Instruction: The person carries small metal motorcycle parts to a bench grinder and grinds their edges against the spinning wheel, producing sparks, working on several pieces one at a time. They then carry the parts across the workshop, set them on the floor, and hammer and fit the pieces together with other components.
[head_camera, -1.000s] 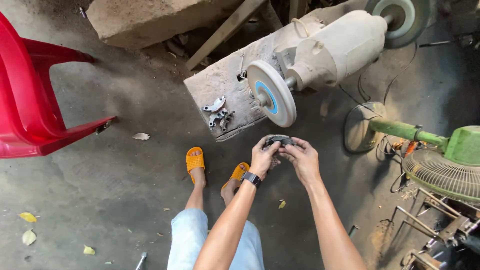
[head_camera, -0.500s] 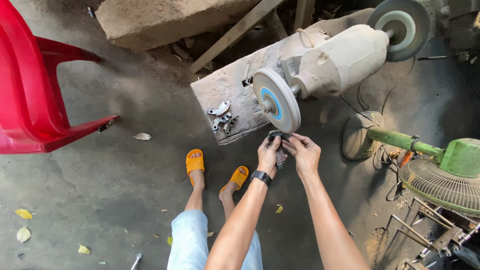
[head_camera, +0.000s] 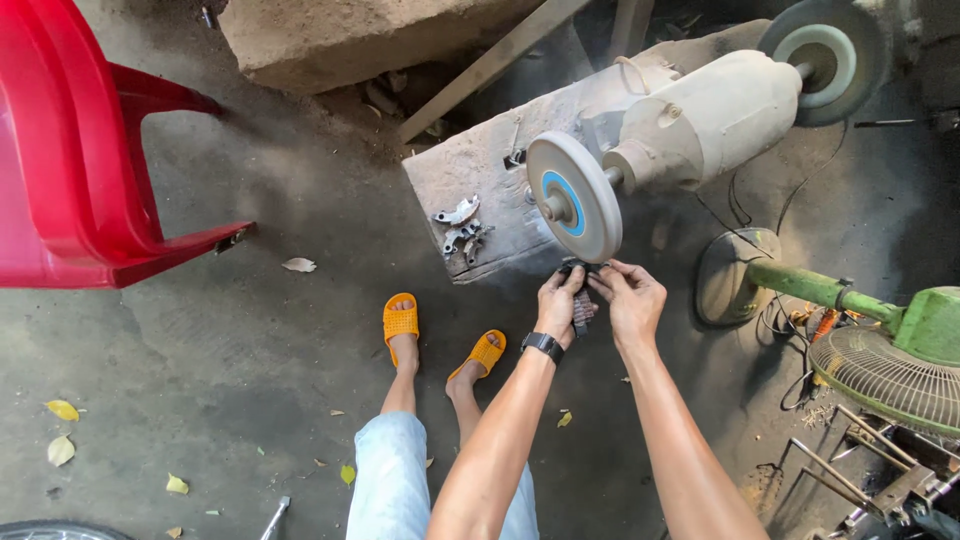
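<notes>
Your left hand (head_camera: 558, 303) and right hand (head_camera: 632, 300) are both closed around a small dark metal part (head_camera: 582, 300), fingers curled on it from either side, and you hold it right under the lower rim of the grey grinding wheel (head_camera: 574, 196) with the blue centre; whether the part touches the wheel, you cannot tell from here. A black watch (head_camera: 542, 345) sits on your left wrist. The wheel is on a beige bench grinder (head_camera: 712, 120), which stands on a worn stone block (head_camera: 478, 180) where a few small metal pieces (head_camera: 458, 228) lie. Below, your feet in orange sandals (head_camera: 400, 322) rest on the dusty concrete floor (head_camera: 200, 350), scattered with yellow leaves (head_camera: 62, 410). A red plastic chair (head_camera: 70, 160) stands to your left, and a green fan (head_camera: 890, 350) lies to your right.
</notes>
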